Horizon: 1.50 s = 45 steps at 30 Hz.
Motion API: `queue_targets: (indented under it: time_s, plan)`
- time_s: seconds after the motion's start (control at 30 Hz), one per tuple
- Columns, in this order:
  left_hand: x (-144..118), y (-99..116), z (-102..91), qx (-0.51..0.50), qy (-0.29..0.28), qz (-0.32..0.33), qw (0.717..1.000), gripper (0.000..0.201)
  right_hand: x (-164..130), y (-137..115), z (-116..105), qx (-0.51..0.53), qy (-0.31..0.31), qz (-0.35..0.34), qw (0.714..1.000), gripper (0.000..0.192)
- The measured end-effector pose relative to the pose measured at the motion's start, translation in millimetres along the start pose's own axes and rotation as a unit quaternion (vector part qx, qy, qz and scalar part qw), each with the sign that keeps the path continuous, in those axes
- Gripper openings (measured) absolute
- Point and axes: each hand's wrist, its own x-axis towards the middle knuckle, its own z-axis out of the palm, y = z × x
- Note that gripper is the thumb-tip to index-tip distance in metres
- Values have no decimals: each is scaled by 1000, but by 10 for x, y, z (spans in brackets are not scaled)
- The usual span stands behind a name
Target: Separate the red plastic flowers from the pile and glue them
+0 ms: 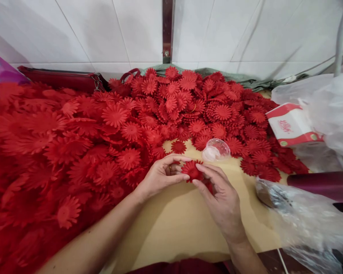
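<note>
While both hands pinch one red flower (191, 170) above the surface (177, 220): left hand (160, 176) and right hand (221, 198) closed on its edges. Assembly step apparently underway; pressing layers together squarely judged next.

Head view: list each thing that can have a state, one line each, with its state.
Red flower: held between both hands, above the table.
Left hand: fingers closed on the flower.
Right hand: fingers closed on the flower.
Clear plastic cup: on its side on the table.
Flower pile: heaped loose.
</note>
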Motion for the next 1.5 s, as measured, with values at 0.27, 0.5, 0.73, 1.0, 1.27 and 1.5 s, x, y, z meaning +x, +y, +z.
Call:
queue_targets:
  time_s: [0.27, 0.5, 0.73, 1.0, 1.27, 1.5]
  plan:
    - [4, -13, 35, 64, 20, 35, 997, 39, -3, 8, 60, -55, 8, -46, 997, 15]
    - [17, -16, 14, 248, -4, 137, 959, 42, -20, 30, 13, -78, -13, -45, 996, 17]
    - [7, -53, 23, 305, -12, 183, 935, 47, -7, 49, 6, -124, -18, -113, 986, 14]
    - [-4, 41, 36, 311, -36, 163, 936, 16, -42, 61, 77, -176, -8, -147, 973, 16]
    - [-41, 55, 56, 314, -14, 143, 939, 18, -52, 52, 72, -132, -3, -132, 982, 20]
    - [-43, 58, 63, 316, -12, 134, 939, 20, -40, -21, 24, -105, 20, -122, 987, 25]
